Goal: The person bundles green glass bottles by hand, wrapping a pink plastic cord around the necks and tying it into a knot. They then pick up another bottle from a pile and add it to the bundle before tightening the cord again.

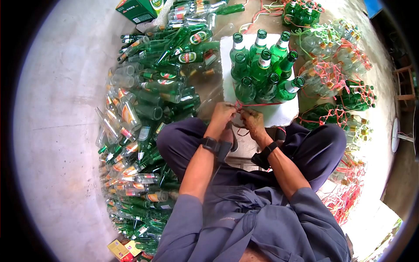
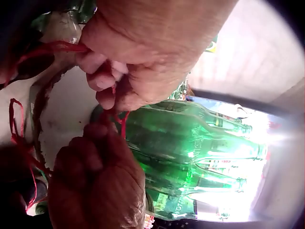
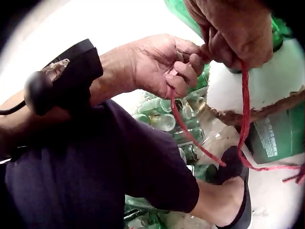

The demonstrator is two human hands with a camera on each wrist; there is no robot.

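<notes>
Left hand and right hand work almost together at the near edge of a white board, each pinching red string between curled fingers, with little gap between the two grips. Lengths of the string hang below the fingers, and one strand runs across the near side of a close cluster of green bottles, low on their bodies. The bottles stand on the board, necks up, the outer ones seeming to lean outward, though the lens may exaggerate that. A green box shows under the board's ragged edge. Loose bottles lie heaped to the person's left, and string-bound bundles are grouped to the right.

The string looks soft, light and limp, so it should bend and cinch easily but go slack the moment a pinch loosens; the place to take it is close to where the strands cross, fingertips tight, with the free ends clear. The bottles are probably glass: smooth, rigid, apt to slide against one another and likely to chip or crack if knocked. Each seems fairly light alone, but the whole cluster would be heavier and awkward. A single bottle is best taken round its neck or shoulder, whereas the group wants steady support low on the bodies, with even tension, since a sharp tug on one side could tip an outer bottle.
</notes>
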